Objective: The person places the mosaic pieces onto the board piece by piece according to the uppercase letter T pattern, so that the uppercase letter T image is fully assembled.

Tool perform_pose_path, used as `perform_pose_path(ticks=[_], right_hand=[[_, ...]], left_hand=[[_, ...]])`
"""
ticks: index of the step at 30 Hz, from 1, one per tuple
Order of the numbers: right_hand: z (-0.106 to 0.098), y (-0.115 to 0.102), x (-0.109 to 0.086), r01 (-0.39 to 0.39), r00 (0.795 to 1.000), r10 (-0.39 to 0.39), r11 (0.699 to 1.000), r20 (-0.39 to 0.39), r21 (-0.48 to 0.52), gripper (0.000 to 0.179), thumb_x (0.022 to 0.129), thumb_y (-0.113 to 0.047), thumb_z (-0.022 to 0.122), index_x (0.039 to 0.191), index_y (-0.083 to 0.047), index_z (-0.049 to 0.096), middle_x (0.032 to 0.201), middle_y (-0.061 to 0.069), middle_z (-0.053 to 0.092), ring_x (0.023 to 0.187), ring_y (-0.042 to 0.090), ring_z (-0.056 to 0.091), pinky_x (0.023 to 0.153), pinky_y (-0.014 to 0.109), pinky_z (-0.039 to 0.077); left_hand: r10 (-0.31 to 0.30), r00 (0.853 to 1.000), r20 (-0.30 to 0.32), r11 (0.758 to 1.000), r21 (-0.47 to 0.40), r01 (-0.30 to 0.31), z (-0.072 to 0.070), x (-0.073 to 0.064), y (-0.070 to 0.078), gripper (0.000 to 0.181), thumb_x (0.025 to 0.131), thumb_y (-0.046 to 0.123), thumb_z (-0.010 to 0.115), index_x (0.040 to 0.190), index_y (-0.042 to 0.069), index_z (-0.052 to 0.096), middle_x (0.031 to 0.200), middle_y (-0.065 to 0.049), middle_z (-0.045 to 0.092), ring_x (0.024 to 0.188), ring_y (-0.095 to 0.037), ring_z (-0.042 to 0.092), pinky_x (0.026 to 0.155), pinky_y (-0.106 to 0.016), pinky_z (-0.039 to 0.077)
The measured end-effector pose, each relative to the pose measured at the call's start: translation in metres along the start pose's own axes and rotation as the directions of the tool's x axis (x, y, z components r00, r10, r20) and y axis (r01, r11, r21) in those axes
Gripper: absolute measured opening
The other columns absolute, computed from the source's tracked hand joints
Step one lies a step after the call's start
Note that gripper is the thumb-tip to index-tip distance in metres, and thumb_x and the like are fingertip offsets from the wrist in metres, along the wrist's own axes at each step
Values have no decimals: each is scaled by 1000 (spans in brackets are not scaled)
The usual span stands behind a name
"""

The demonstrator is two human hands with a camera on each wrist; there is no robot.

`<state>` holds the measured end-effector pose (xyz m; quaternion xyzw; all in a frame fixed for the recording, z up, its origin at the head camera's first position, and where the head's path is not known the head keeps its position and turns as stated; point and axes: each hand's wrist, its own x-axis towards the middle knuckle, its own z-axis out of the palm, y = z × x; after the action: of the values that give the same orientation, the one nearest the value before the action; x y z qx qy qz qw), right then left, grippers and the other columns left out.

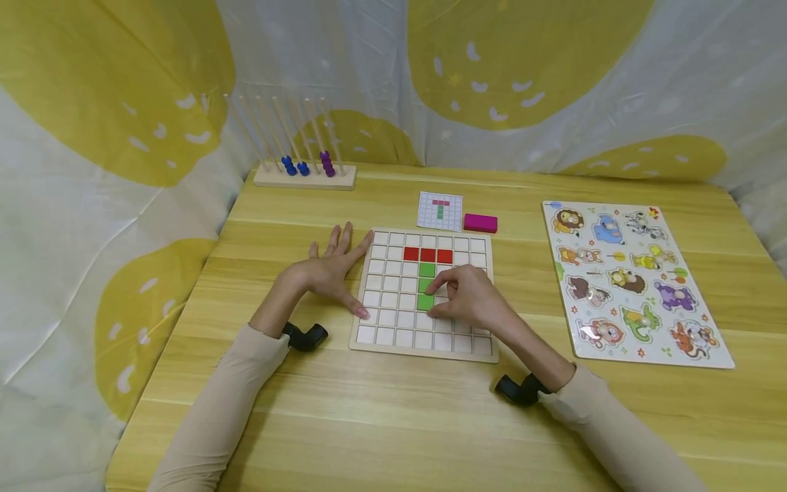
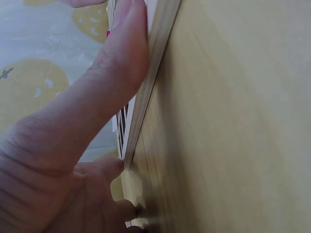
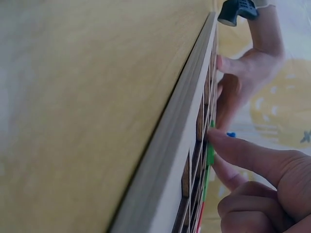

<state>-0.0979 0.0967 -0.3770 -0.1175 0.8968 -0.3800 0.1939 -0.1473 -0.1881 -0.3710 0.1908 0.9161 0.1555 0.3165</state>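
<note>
Bottom of the head view: two beige sleeves, a black wrist mount on each, over the wooden table [image 1: 381, 424]. Centre frame is the grid board [image 1: 424, 350].

Progress, judging against the pattern card [image 1: 440, 210] just above the board: the card shows a T with a pink/red bar and a green stem. On the board the three red tiles [image 1: 427, 255] form the bar, and the green tiles [image 1: 426, 285] run down from the middle one. The lowest green tile sits right under the right hand's fingertips, so I'd call the stem placed or being seated; can't tell if it's fully down in its cell. Looks near complete. A magenta block [image 1: 480, 223] lies unused right of the card.

Right hand [image 1: 470, 295]: fingers bent, tips pressing down on the lowest green tile, not wrapped round it. Right wrist view shows a fingertip touching the green edge [image 3: 210, 154].

Left hand [image 1: 328, 270]: flat, fingers spread, braced on the board's left edge; thumb [image 2: 124, 58] pressed along the rim. Holds nothing.
</note>
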Motion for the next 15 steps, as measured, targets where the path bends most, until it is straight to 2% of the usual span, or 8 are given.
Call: perform_pose_path(ticks=[15], right_hand=[[-3, 4, 2, 26, 1000, -27, 998, 17, 62, 25, 77, -10, 91, 101, -10, 83, 54, -3, 35, 58, 14, 35, 58, 26, 31]], left_hand=[[9, 1000, -3, 1000, -13, -9, -1, -1, 1, 148, 70, 53, 92, 165, 20, -16, 164, -23, -37, 153, -43, -35, 117, -77, -17]])
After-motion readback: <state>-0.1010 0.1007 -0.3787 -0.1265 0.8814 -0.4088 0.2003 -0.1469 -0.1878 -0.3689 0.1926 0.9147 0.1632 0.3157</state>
